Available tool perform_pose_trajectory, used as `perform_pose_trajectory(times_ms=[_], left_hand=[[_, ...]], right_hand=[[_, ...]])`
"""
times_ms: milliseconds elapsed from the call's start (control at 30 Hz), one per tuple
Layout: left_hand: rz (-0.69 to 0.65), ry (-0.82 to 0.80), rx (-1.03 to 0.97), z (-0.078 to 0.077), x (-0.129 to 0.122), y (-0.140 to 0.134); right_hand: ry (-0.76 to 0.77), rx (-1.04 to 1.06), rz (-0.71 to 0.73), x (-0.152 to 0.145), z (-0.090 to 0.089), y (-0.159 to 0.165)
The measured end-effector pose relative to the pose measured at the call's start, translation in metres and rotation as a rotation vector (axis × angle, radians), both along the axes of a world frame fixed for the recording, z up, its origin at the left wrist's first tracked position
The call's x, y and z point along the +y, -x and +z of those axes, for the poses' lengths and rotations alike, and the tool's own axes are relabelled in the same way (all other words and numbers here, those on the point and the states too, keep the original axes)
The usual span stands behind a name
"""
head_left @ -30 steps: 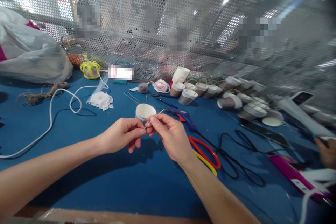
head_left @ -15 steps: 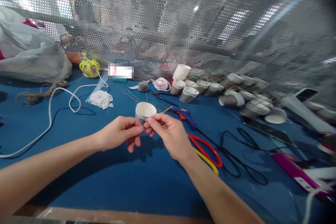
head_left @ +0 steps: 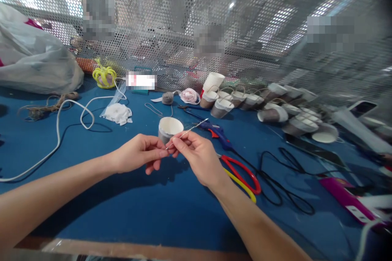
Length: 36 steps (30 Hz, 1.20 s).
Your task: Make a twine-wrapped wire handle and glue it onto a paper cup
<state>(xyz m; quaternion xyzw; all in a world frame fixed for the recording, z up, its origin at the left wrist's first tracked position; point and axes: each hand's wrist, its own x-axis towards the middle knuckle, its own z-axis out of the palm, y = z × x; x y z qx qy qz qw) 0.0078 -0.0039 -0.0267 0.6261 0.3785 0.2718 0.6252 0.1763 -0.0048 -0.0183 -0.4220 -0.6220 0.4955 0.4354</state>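
Observation:
A thin, pale twisted cord [head_left: 196,125] runs between my two hands, its free end sticking out to the upper right past my right fingers. My left hand [head_left: 139,155] is closed, pinching the lower end between thumb and fingertips. Thumb and forefinger of my right hand [head_left: 199,155] are closed on the cord a little further along. Just behind my fingertips stands a paper cup [head_left: 170,125] with a grey-wrapped outside and white inside; my hands partly cover its lower part.
A blue glue gun [head_left: 219,135] and red-and-yellow-handled scissors [head_left: 241,171] lie at right. Several wrapped cups [head_left: 222,108] with loop handles stand behind. A grey yarn ball [head_left: 167,98], pink ribbon roll [head_left: 190,96], white scraps [head_left: 118,113] and white cable [head_left: 59,130] lie left and behind.
More of the cord now shows beyond my right fingers, its free end reaching further up and right. Both hands stay close together in front of the cup.

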Motion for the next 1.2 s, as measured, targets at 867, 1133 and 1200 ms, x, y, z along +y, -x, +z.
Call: perform_pose_trajectory(times_ms=[867,1133,1200], left_hand=[[-0.058,-0.049,-0.036,-0.0042,-0.0017,0.003],[0.017,-0.05,-0.02,-0.0021,-0.0013,0.0006],[0.045,-0.057,-0.026,-0.0003,-0.0024,-0.0003]], right_hand=[[-0.014,0.014,0.006,-0.0014,0.0047,-0.0023],[-0.03,-0.052,0.033,-0.0047,0.0087,0.0],[-0.036,-0.059,0.037,-0.0061,0.0093,0.0016]])
